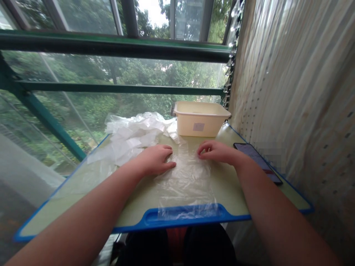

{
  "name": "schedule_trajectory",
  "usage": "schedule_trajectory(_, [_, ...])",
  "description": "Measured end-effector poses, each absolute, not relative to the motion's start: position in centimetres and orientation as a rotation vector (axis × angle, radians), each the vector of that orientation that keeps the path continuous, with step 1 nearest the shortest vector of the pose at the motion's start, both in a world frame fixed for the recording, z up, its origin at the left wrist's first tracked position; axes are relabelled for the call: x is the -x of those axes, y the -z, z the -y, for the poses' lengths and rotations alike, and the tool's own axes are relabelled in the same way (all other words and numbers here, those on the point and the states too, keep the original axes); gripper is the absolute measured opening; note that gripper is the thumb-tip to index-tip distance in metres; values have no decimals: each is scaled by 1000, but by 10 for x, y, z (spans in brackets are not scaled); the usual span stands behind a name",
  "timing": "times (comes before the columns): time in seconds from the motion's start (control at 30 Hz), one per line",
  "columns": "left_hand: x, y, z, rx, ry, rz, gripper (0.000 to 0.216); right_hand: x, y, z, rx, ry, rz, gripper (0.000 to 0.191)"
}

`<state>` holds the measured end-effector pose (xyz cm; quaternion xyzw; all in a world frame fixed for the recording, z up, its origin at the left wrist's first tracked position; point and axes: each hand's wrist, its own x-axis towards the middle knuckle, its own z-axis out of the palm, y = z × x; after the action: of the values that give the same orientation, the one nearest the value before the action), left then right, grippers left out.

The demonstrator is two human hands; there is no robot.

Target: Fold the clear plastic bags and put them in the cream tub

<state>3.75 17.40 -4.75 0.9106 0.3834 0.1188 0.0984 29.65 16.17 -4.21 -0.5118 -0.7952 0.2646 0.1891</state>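
Note:
A clear plastic bag [186, 184] lies flat on the green desk [238, 188], reaching from between my hands down over the desk's blue front edge. My left hand [155, 159] rests palm down on the bag's upper left corner, fingers together and flat. My right hand [215, 150] sits at the bag's upper right corner with its fingers curled in, pinching at the plastic. A loose pile of clear plastic bags [135, 135] lies just beyond my left hand.
A cream plastic tub [200, 118] stands at the desk's far edge, by the window. A dark phone [257, 162] lies along the right edge beside a pegboard wall [299, 111]. Green window rails [111, 46] run behind the desk.

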Motion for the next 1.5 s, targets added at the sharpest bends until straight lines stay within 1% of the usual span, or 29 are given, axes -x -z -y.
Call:
schedule_trajectory(0.07, [-37, 48, -174, -2702, -358, -1129, 32, -303, 41, -162, 1509, -810, 2097, 14])
schedule_trajectory(0.17, [-36, 48, -174, -2716, -367, -1128, 30, -313, 41, -162, 1724, -813, 1849, 14])
schedule_trajectory(0.27, [-36, 48, -174, -2725, -349, -1129, 31, -319, 40, -165, 1888, -758, 1610, 29])
schedule_trajectory(0.33, [-36, 48, -173, -2726, -346, -1140, 32, -319, 38, -165, 1865, -567, 1575, 39])
schedule_trajectory(0.37, [-36, 48, -173, -2727, -348, -1147, 32, -317, 36, -165, 1814, -433, 1606, 41])
schedule_trajectory(0.43, [-37, 50, -173, -2734, -352, -1159, 34, -309, 32, -161, 1665, -209, 1726, 37])
schedule_trajectory(0.47, [-37, 50, -173, -2742, -351, -1161, 35, -304, 30, -158, 1583, -172, 1808, 33])
schedule_trajectory(0.53, [-38, 52, -173, -2760, -350, -1170, 38, -292, 27, -151, 1471, -279, 1971, 21])
schedule_trajectory(0.6, [-41, 52, -171, -2770, -384, -1218, 44, -281, 27, -146, 1392, -565, 2088, 21])
schedule_trajectory(0.67, [-45, 49, -166, -2768, -489, -1293, 47, -274, 30, -144, 1425, -669, 2198, 21])
schedule_trajectory(0.77, [-50, 41, -156, -2811, -608, -1234, 45, -274, 37, -148, 1616, -567, 2310, 21])
schedule_trajectory(0.87, [-51, 33, -148, -2899, -506, -1071, 47, -282, 40, -152, 1760, -538, 2339, 25])
schedule_trajectory(0.97, [-49, 33, -148, -2901, -334, -1054, 50, -291, 39, -152, 1813, -567, 2343, 29])
schedule_trajectory(1.07, [-46, 37, -152, -2825, -229, -1031, 36, -294, 37, -151, 1788, -644, 2331, 37])
schedule_trajectory(1.17, [-46, 39, -155, -2776, -234, -1033, 26, -294, 37, -150, 1764, -705, 2315, 46])
schedule_trajectory(1.23, [-47, 40, -156, -2741, -275, -1073, 24, -292, 38, -150, 1739, -682, 2281, 56])
schedule_trajectory(1.3, [-48, 41, -157, -2700, -324, -1106, 27, -288, 38, -150, 1681, -592, 2226, 64])
schedule_trajectory(1.37, [-48, 40, -158, -2644, -370, -1117, 28, -284, 39, -151, 1607, -489, 2190, 62])
schedule_trajectory(1.5, [-46, 37, -160, -2460, -390, -1096, 24, -277, 45, -152, 1462, -412, 2296, 43])
